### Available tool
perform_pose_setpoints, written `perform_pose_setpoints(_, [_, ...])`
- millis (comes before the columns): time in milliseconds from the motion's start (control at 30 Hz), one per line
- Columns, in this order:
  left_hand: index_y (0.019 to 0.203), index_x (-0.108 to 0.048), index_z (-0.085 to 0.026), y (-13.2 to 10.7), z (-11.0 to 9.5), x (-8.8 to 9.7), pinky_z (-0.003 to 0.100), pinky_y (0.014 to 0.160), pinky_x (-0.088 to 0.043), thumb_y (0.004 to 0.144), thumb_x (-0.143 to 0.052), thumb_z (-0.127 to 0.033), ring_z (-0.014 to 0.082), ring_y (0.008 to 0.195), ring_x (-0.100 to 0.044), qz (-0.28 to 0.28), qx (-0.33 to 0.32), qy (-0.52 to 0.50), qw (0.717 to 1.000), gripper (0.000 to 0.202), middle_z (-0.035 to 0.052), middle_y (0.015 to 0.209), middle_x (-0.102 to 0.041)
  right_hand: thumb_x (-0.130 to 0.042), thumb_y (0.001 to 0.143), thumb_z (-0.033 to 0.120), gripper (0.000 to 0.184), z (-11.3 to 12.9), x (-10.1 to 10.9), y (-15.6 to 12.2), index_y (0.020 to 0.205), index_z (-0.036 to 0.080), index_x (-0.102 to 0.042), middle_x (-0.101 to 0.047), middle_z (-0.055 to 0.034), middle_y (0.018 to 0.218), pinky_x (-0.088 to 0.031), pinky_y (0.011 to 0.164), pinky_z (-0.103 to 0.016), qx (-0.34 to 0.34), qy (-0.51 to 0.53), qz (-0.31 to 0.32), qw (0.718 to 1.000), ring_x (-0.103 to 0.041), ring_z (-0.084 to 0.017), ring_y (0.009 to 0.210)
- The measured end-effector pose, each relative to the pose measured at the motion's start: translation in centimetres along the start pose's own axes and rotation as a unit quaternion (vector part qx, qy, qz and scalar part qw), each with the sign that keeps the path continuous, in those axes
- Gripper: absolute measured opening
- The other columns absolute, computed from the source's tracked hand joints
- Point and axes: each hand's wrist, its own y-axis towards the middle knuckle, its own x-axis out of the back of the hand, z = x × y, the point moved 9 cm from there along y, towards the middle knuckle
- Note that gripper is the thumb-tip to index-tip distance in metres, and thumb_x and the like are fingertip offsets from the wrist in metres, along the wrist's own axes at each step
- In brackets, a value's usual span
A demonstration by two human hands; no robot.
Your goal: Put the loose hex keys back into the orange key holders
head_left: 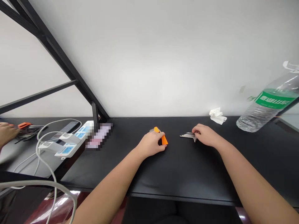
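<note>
Far left: Out at nine o'clock, beyond the black frame [50, 42], we have a co-worker's hand [7, 133] beside a second holder [24, 125] and dark keys; whether it grips anything, we can't tell.
Power strip [80, 136]: Closer in, we pass two white chargers in its sockets and a phone [70, 127] just beside it.
Left hand [150, 145]: Here's the action! We've got thumb and fingers wrapped round the orange holder [164, 140]; we'd judge a firm, steady hold best, with fingertips off the slots.
Holder's place: It pokes out at two o'clock of that palm, silver key ends showing over the knuckles at twelve; from our other hand it sits at nine, well apart.
Loose keys [188, 135]: Lovely fan on the table [182, 174]! We find them at three o'clock of the left hand, long arms pointing to nine, short bends toward five.
Right hand [205, 135]: Fingers curled right at the bends; pinching or merely touching, we can't tell. We'd favour a light pinch on one bend, leaving the row in order.
Far right: From that hand, we spot a tissue [217, 116] at one o'clock and a bottle [275, 101] at two, leaning.
</note>
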Motion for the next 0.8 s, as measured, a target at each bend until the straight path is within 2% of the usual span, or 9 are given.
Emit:
perform_pose_setpoints(133, [0.105, -0.065, -0.026, 0.0, 0.0, 0.0, 0.031, 0.072, -0.048, 0.082, -0.067, -0.04, 0.0232, 0.088, -0.067, 0.004, 0.003, -0.005, 1.0, 0.027, 0.0018, 0.09, -0.069, -0.058, 0.086, 0.025, 0.014, 1.0, -0.5, -0.6, 0.093, 0.023, -0.07, -0.064, -0.0062, 0.11, -0.049, 0.078, -0.029, 0.01, -0.01, 0.023, 1.0, -0.063, -0.019, 0.089])
perform_pose_setpoints(233, [0.107, -0.065, -0.027, 0.0, 0.0, 0.0, 0.031, 0.072, -0.048, 0.082, -0.067, -0.039, 0.0228, 0.088, -0.066, 0.004, 0.006, -0.01, 1.0, 0.028, 0.0017, 0.091, -0.069, -0.061, 0.087, 0.03, 0.014, 1.7, -0.6, -1.0, 0.095, 0.023, -0.07, -0.063, -0.0071, 0.11, -0.049, 0.078, -0.029, 0.018, -0.023, 0.033, 0.999, -0.063, -0.02, 0.092])
perform_pose_setpoints(433, [0.109, -0.064, -0.027, 0.0, 0.1, -0.1, 0.032, 0.073, -0.048, 0.082, -0.067, -0.039, 0.0236, 0.088, -0.066, 0.004, 0.0, -0.007, 1.0, 0.03, 0.0024, 0.093, -0.069, -0.059, 0.087, 0.027, 0.014, 3.0, -0.9, -1.3, 0.097, 0.021, -0.068, -0.062, -0.0082, 0.109, -0.048, 0.077, -0.032, 0.026, -0.035, 0.036, 0.998, -0.061, -0.022, 0.094])
perform_pose_setpoints(567, [0.118, -0.063, -0.027, 0.0, 0.1, -0.2, 0.033, 0.075, -0.05, 0.081, -0.066, -0.031, 0.0245, 0.091, -0.066, 0.0, -0.003, -0.015, 1.0, 0.037, 0.0038, 0.098, -0.07, -0.057, 0.09, 0.026, 0.012, 4.5, -0.3, -1.7, 0.095, 0.023, -0.067, -0.063, -0.0079, 0.106, -0.045, 0.083, -0.036, 0.066, -0.072, 0.0, 0.995, -0.057, -0.026, 0.101])
perform_pose_setpoints(667, [0.122, -0.061, -0.026, 0.0, 0.1, -0.4, 0.034, 0.078, -0.052, 0.079, -0.065, -0.024, 0.025, 0.093, -0.067, -0.006, -0.01, -0.017, 1.0, 0.043, 0.005, 0.104, -0.07, -0.056, 0.089, 0.02, 0.011, 5.6, -0.6, -2.0, 0.087, 0.023, -0.067, -0.063, -0.0074, 0.102, -0.043, 0.082, -0.037, 0.096, -0.114, -0.004, 0.989, -0.056, -0.026, 0.098])
perform_pose_setpoints(800, [0.126, -0.06, -0.025, 0.1, 0.3, -0.8, 0.036, 0.082, -0.054, 0.079, -0.065, -0.024, 0.025, 0.096, -0.067, -0.007, -0.016, -0.037, 0.999, 0.047, 0.0062, 0.112, -0.071, -0.055, 0.084, 0.01, 0.016, 6.5, -1.4, -2.3, 0.074, 0.02, -0.061, -0.062, -0.008, 0.091, -0.04, 0.075, -0.035, 0.098, -0.15, 0.011, 0.984, -0.055, -0.025, 0.09])
